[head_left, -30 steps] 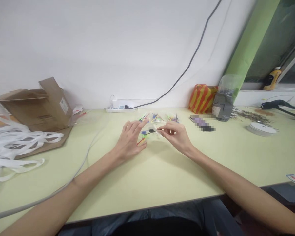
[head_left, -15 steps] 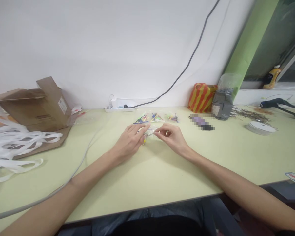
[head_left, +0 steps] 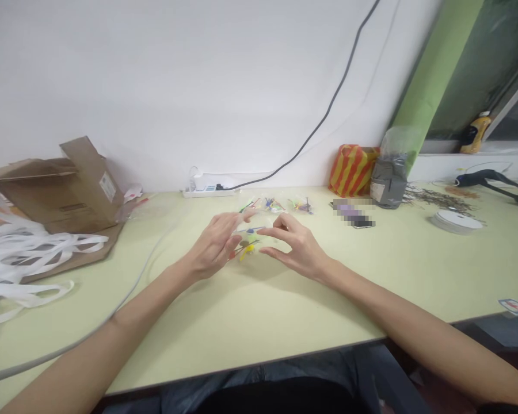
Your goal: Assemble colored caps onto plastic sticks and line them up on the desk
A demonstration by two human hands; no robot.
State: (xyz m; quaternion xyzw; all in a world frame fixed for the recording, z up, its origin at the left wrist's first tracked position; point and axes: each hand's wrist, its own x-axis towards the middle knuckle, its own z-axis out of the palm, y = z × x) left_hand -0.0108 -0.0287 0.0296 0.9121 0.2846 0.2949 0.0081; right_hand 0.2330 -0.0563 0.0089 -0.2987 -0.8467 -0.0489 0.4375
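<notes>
Table (head_left: 242, 333): 1, pale grn. L hand (head_left: 216, 244): stood at bagged pcs (head_left: 248, 248), thumb apart from fingers; couldn't tell if gripping. R hand (head_left: 300, 247): thumb & index were apart, nr bag's R side. Bagged pcs: multicol., lay betw. hands.

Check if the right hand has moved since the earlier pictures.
Yes, left: the right hand now sits farther from the red-and-yellow striped bag, which serves as the fixed mark, and its thumb and forefinger have parted.
</notes>
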